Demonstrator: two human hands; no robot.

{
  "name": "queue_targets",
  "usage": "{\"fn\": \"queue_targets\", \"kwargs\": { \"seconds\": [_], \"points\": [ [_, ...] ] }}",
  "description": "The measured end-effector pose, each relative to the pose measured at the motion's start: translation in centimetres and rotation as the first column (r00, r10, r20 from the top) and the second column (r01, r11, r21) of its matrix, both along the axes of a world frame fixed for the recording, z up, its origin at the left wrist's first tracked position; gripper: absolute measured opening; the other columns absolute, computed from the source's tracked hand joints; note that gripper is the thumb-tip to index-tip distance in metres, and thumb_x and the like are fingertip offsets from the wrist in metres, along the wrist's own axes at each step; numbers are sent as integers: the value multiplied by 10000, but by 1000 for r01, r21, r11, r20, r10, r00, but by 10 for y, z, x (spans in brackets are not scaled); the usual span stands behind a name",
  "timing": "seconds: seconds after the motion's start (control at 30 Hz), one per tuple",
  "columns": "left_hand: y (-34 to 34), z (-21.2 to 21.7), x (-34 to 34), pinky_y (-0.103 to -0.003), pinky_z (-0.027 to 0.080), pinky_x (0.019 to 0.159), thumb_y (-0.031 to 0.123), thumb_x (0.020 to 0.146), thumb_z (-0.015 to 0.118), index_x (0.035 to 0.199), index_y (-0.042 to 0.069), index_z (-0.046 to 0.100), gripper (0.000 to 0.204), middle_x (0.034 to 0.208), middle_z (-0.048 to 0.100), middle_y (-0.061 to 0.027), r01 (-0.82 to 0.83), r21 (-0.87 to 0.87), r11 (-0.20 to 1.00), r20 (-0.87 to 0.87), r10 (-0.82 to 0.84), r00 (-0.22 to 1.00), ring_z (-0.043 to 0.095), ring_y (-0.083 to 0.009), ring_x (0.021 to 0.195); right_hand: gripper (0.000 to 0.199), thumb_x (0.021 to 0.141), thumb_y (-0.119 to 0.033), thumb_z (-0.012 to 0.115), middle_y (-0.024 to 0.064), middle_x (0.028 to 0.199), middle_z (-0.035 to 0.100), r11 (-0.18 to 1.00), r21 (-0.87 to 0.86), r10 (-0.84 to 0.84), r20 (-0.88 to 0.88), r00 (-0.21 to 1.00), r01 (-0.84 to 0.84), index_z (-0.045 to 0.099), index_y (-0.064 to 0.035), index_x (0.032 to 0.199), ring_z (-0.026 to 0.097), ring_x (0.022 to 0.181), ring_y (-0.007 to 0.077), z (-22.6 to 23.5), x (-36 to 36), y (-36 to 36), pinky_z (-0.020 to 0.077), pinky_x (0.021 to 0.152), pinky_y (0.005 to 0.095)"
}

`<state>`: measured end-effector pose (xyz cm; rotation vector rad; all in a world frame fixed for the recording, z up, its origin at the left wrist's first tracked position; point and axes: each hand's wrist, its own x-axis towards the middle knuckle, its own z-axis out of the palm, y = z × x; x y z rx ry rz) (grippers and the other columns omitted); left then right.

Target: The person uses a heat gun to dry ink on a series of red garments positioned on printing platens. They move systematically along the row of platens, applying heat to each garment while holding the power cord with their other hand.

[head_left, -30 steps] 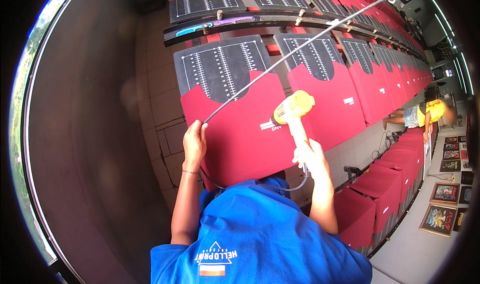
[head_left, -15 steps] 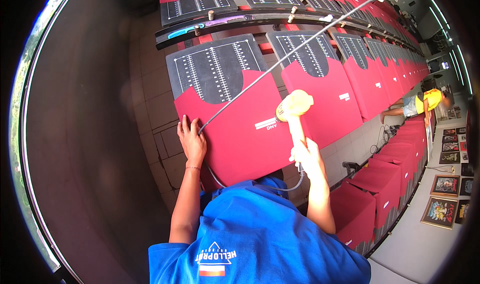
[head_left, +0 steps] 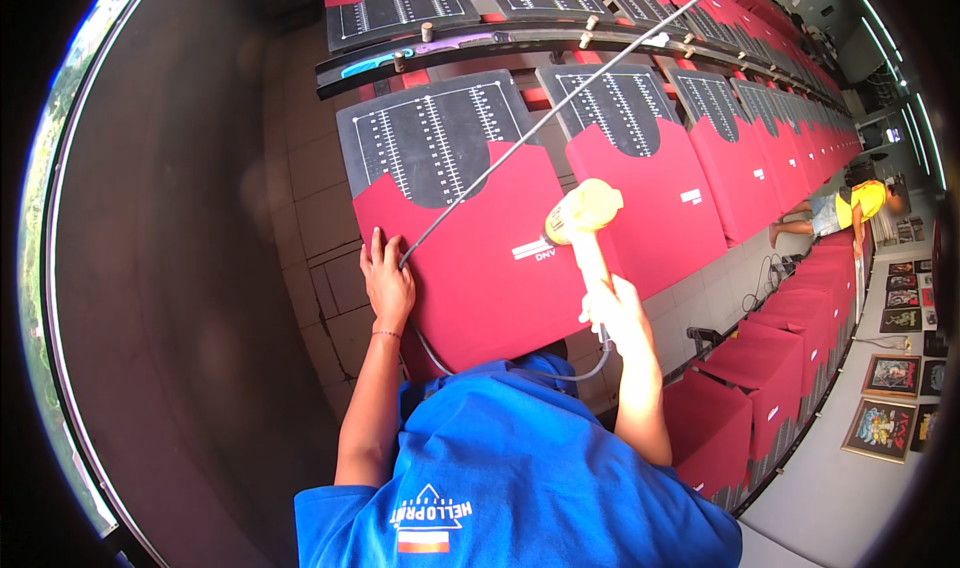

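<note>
Red garment (head_left: 480, 258) under the left hand's fingers (head_left: 378, 258); black board (head_left: 430, 138) with white ruled lines beyond them; yellow heat gun (head_left: 583, 213) above the right hand's fingers.

Shirt (head_left: 480, 268) lies on the near pallet board (head_left: 430, 138), board's upper part sticking out behind it. Left hand (head_left: 387, 283) flat on shirt's left edge, cable (head_left: 560, 108) running from beside it up and right. Right hand (head_left: 615, 313) at shirt's right edge, holding heat gun (head_left: 582, 213) over the shirt. More boards in a row to the right. Framed pictures (head_left: 890, 398) on floor, far right.
</note>
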<state>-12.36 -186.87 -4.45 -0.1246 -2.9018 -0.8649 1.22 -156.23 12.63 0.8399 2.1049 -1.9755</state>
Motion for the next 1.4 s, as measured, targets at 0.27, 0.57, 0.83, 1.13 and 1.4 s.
{"fn": "queue_targets", "kwargs": {
  "seconds": [0.27,0.57,0.83,1.13,1.4],
  "points": [
    [-1,-3,-2,-502,411,1078,-10,813,595,1297,150,532,513,1529,344,-110,8,3,1000,-6,-8,1000,327,-473,1350,309,954,-352,613,6,681,584,999,-27,27,17,1000,-26,566,-49,917,586,573,84,-2,6,7,448,491,227],
    [-1,-1,-2,-510,433,1056,-4,798,615,1298,157,534,532,1532,334,-107,1,-9,1000,0,-1,1000,325,-478,1350,324,960,-361,591,16,688,594,1000,28,14,-2,1000,-14,573,-39,931,590,578,93,1,19,-1,451,493,228],
    [2,0,-3,-501,427,1059,0,810,603,1296,159,542,515,1535,335,-96,-2,-7,1000,3,2,1000,335,-467,1350,277,962,-312,606,7,683,585,1000,-10,22,-12,1000,-22,577,-36,954,589,565,91,2,22,-3,456,489,227],
    [-1,3,-2,-496,404,1074,4,805,606,1296,143,545,514,1531,337,-120,23,0,1000,-23,-23,999,334,-463,1347,286,965,-320,593,10,686,600,994,-52,96,44,994,-93,588,-37,928,602,571,94,2,22,0,466,495,233],
    [9,-4,2,-497,332,1111,26,846,597,1309,105,538,473,1527,353,-152,79,-12,997,-116,-80,990,336,-448,1351,334,952,-339,625,57,769,625,998,47,38,117,992,-43,569,-14,999,634,642,120,6,25,-8,482,492,251]
  ]
}}
